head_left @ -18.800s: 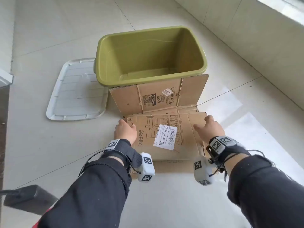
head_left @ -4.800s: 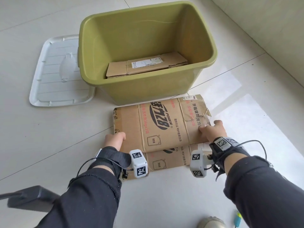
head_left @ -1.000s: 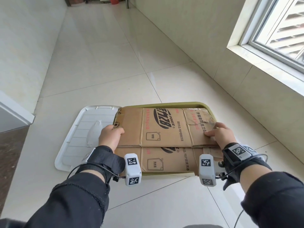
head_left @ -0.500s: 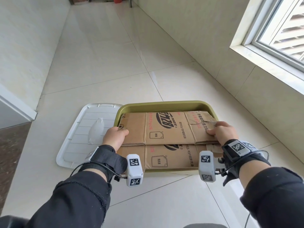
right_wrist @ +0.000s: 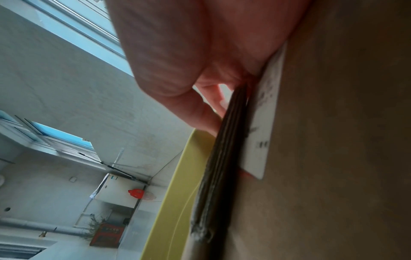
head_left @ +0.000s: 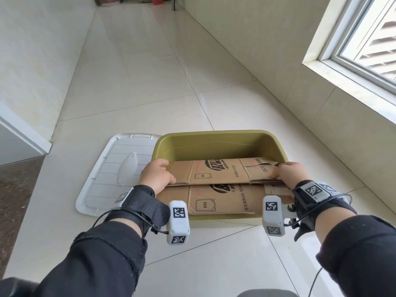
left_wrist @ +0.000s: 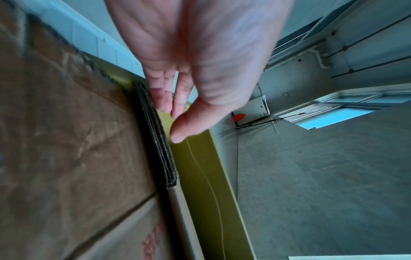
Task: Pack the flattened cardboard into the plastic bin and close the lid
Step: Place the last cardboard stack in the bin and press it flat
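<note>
The flattened cardboard [head_left: 216,174], brown with "728" print and folded over on itself, sits tilted in the mouth of the green plastic bin [head_left: 214,133], its near part over the near rim. My left hand [head_left: 158,174] is at its left edge. In the left wrist view the fingers [left_wrist: 160,98] lie fairly straight along the folded edge of the cardboard [left_wrist: 66,140], and the thumb is free in front of the bin wall [left_wrist: 200,167]. My right hand [head_left: 287,173] pinches the right edge, with the thumb [right_wrist: 177,88] on one side of the cardboard [right_wrist: 333,158].
The white lid [head_left: 120,170] lies flat on the tiled floor, touching the bin's left side. A wall with a window [head_left: 368,39] runs along the right. Another wall stands at the left. Open floor stretches beyond the bin.
Both hands have brought the cardboard down and nearer, so more of the bin's far inside wall shows. The left fingers look looser on the edge than before.
</note>
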A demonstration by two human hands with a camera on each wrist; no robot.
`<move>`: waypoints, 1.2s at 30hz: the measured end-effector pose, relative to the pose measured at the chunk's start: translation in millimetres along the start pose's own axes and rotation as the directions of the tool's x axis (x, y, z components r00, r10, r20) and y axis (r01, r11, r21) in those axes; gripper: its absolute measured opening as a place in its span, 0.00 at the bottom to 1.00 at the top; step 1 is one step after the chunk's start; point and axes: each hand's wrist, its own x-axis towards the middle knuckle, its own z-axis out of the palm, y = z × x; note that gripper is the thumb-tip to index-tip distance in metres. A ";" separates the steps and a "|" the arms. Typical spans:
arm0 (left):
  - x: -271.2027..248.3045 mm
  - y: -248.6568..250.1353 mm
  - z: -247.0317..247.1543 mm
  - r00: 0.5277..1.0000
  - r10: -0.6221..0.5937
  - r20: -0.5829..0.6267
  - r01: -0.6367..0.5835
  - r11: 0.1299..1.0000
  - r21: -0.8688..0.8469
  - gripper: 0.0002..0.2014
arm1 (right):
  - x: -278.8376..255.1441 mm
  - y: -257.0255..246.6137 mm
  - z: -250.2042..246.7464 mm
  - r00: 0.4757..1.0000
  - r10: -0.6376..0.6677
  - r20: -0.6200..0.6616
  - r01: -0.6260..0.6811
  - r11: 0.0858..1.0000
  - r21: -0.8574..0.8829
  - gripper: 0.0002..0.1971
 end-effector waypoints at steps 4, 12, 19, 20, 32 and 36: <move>4.2 -1.8 2.1 0.999 -0.021 -0.048 0.017 0.998 -0.068 0.27 | -0.2 4.0 2.4 1.000 0.000 -0.022 0.001 1.000 0.009 0.17; 9.8 -2.7 7.5 0.998 -0.048 -0.050 0.041 0.989 -0.144 0.26 | -6.1 17.0 15.3 0.994 -0.107 0.035 0.107 0.994 0.019 0.19; 12.1 -6.3 13.7 0.999 -0.048 -0.026 0.046 0.996 -0.082 0.22 | -11.5 12.7 5.5 0.969 -0.152 0.195 0.155 0.988 0.002 0.12; 13.4 -5.4 14.9 0.998 -0.063 -0.025 0.061 0.996 -0.072 0.19 | -11.5 11.0 6.6 0.969 -0.163 0.188 0.164 0.986 0.010 0.09; 30.7 -8.7 28.1 0.968 -0.252 -0.018 0.240 0.940 -0.244 0.09 | 14.6 0.4 28.8 1.000 0.001 0.000 -0.001 0.970 0.244 0.19; 32.6 -10.4 29.7 0.969 -0.247 0.028 0.248 0.950 -0.193 0.08 | 16.5 5.5 40.1 0.998 0.005 -0.055 0.008 0.974 0.226 0.17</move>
